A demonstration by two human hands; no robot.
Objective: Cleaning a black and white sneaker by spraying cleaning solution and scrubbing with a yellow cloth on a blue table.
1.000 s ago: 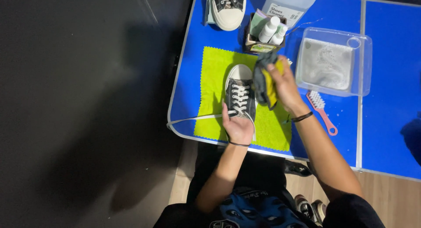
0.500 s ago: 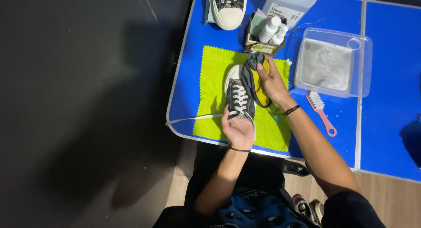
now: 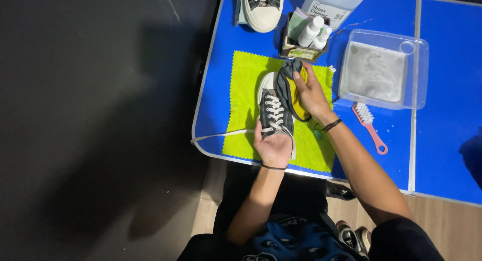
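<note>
A black canvas sneaker [image 3: 272,112] with white laces and a white toe cap lies on a lime-green cloth [image 3: 244,95] spread on the blue table [image 3: 442,140]. My left hand [image 3: 272,146] grips the sneaker's heel end. My right hand [image 3: 310,93] holds a grey and yellow rag [image 3: 289,88] and presses it against the sneaker's right side near the toe. One long white lace [image 3: 221,135] trails left across the cloth to the table's edge.
A clear tub of soapy water [image 3: 382,70] stands at the right, with a pink brush [image 3: 370,126] beside it. Behind the cloth are a small box holding white bottles [image 3: 305,36], a large cleaner jug [image 3: 332,4] and a second sneaker [image 3: 260,9]. Dark floor lies left.
My right hand has come down from the air with the rag and now presses it on the sneaker's side. The left hand has kept its grip on the heel.
</note>
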